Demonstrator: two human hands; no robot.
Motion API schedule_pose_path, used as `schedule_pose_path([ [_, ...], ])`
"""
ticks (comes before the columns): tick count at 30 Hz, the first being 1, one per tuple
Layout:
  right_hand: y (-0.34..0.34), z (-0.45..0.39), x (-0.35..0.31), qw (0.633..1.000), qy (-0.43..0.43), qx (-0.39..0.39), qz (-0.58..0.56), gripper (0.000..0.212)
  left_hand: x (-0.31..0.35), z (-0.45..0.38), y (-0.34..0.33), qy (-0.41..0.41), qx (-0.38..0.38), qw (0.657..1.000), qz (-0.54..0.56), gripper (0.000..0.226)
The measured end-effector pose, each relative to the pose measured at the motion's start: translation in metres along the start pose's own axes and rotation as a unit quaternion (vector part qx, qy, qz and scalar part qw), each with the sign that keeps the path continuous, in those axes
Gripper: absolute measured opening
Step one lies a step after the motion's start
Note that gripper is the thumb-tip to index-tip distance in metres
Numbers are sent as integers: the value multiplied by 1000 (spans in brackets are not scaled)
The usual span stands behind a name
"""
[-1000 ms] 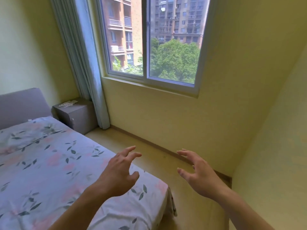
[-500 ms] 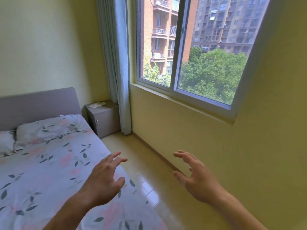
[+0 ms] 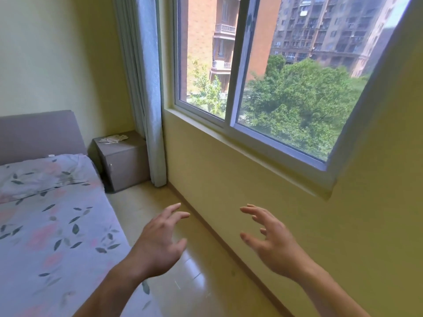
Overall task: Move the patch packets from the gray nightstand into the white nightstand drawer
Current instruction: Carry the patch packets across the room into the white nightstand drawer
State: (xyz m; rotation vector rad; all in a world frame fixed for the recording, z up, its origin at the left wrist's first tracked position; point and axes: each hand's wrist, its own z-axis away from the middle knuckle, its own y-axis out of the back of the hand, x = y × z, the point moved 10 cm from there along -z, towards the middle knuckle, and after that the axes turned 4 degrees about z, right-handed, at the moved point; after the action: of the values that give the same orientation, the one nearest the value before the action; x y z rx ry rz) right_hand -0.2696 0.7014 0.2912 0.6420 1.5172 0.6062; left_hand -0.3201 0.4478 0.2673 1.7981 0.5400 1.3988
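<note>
Gray nightstand (image 3: pixel 124 162) stands at centre left of the frame, in the corner between the bed (image 3: pixel 52 225) and the pale curtain (image 3: pixel 148 99); the patch packets (image 3: pixel 112 138) lie in a loose heap on its top, toward the back; the left hand (image 3: pixel 160 242) and right hand (image 3: pixel 272 241) hang in the lower middle of the frame above the glossy floor (image 3: pixel 194 282), fingers spread and relaxed, grasping nothing, well apart from the packets; the window (image 3: pixel 274 76) fills the upper right.
</note>
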Motion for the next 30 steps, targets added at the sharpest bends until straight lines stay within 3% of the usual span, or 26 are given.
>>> schedule_pose_path([
  [7,0,-147,55,998,41,-54,-4,54,-11,-123,-32,42,11,998,-34,58],
  [15,-2,-316,91,987,96,-132,-2,53,-43,-240,-22,157,59,985,-41,56],
  [19,-28,-396,62,973,151,-174,4,53,-76,-250,8,223,96,969,-46,55],
  [25,-119,-482,-31,936,241,-255,-18,55,-158,-222,62,339,160,926,-47,53],
  [30,-179,-551,-86,915,283,-287,-10,55,-234,-256,106,372,182,908,-59,52],
])
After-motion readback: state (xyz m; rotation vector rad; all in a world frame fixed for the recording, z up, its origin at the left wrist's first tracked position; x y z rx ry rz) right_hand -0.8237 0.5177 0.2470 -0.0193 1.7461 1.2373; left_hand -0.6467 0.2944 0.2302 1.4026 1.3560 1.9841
